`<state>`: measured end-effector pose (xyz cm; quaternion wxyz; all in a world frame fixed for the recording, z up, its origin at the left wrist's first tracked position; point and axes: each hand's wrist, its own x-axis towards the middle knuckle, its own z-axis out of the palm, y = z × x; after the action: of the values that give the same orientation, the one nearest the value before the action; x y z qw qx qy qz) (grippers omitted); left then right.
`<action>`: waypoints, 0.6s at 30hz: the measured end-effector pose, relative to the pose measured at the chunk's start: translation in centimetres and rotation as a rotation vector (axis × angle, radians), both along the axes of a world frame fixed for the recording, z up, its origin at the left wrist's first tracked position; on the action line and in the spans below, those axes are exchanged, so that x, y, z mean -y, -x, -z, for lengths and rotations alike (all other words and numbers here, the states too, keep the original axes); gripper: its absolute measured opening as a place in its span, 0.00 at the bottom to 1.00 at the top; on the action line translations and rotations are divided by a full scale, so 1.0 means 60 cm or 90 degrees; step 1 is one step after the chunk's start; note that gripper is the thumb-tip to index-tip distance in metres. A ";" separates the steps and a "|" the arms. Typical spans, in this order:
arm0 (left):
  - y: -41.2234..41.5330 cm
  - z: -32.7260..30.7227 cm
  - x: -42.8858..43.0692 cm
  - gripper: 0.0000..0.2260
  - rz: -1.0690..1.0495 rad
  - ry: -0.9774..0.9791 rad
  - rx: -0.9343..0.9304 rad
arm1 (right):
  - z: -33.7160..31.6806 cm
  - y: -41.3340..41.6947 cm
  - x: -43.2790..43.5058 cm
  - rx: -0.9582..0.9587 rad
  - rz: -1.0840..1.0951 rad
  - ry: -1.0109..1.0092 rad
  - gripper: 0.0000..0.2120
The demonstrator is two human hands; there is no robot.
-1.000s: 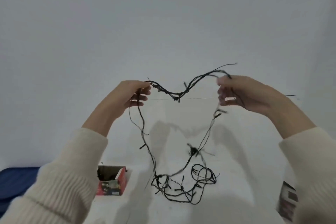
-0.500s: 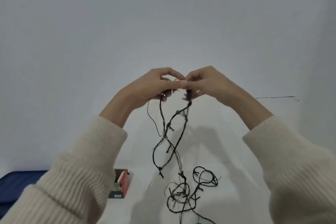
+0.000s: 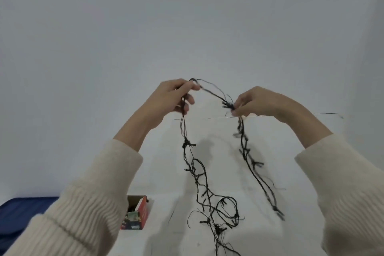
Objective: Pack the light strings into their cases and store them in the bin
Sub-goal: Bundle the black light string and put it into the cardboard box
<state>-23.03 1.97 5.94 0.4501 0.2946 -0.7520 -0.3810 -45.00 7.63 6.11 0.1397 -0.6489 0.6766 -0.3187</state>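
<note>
two parts of a black light string [image 3: 187,144] hang down over the white worktop [image 3: 295,203] near a red box [image 3: 143,214], the left hand [image 3: 174,97] and right hand [image 3: 255,102] each pinching it in its grip.

soft, cool, even light fills the view, bright but without glare; the pale wall [image 3: 187,16] dims slightly toward the corners. faint grey shadows with fuzzy edges, cast by the arms and the light string [image 3: 187,144], lie on the white table [image 3: 162,172], so the light seems to come from above. the strand hanging below the right hand [image 3: 255,102] is smeared by motion blur, worst at its lower end, while the strand under the left hand [image 3: 174,95] reads sharper. the wide lens stretches the cream sleeves [image 3: 83,203] at the lower corners, and fine detail is a little soft throughout.
</note>
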 end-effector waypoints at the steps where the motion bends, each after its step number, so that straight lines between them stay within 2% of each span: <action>1: 0.010 -0.010 -0.005 0.10 0.009 0.027 0.016 | 0.001 -0.009 0.000 0.002 -0.033 -0.016 0.16; 3: 0.028 -0.024 -0.016 0.11 0.046 0.065 0.081 | 0.003 -0.028 0.002 0.080 -0.112 0.007 0.31; 4: 0.035 -0.026 -0.019 0.10 0.067 0.080 0.123 | 0.003 -0.035 0.004 0.128 -0.155 0.022 0.34; 5: 0.041 -0.027 -0.020 0.09 0.082 0.094 0.151 | 0.001 -0.038 0.007 0.165 -0.193 0.027 0.33; 8: 0.040 -0.015 -0.012 0.03 0.059 0.092 0.093 | -0.007 -0.037 -0.002 0.212 -0.249 -0.021 0.12; 9: 0.033 -0.007 -0.006 0.04 0.054 0.076 0.068 | -0.009 -0.031 -0.005 0.236 -0.238 -0.014 0.08; 11: 0.016 0.021 0.006 0.05 0.084 0.026 0.088 | -0.014 -0.013 -0.006 0.333 -0.191 0.056 0.08; 13: 0.000 0.060 0.018 0.06 0.125 -0.022 0.183 | -0.017 0.006 -0.007 0.447 -0.139 0.139 0.09; 15: -0.013 0.093 0.030 0.07 0.119 -0.044 0.282 | -0.014 0.022 -0.008 0.502 -0.084 0.204 0.10; 17: -0.019 0.108 0.044 0.07 0.060 -0.039 0.292 | -0.006 0.034 -0.003 0.483 -0.045 0.231 0.10; 18: -0.020 0.107 0.050 0.07 0.025 -0.039 0.237 | -0.002 0.038 -0.002 0.416 -0.028 0.217 0.10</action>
<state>-21.84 -1.01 -0.47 0.2867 0.3589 -0.8158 -0.3515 -47.27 7.72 6.24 0.2454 -0.5412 0.5193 -0.6142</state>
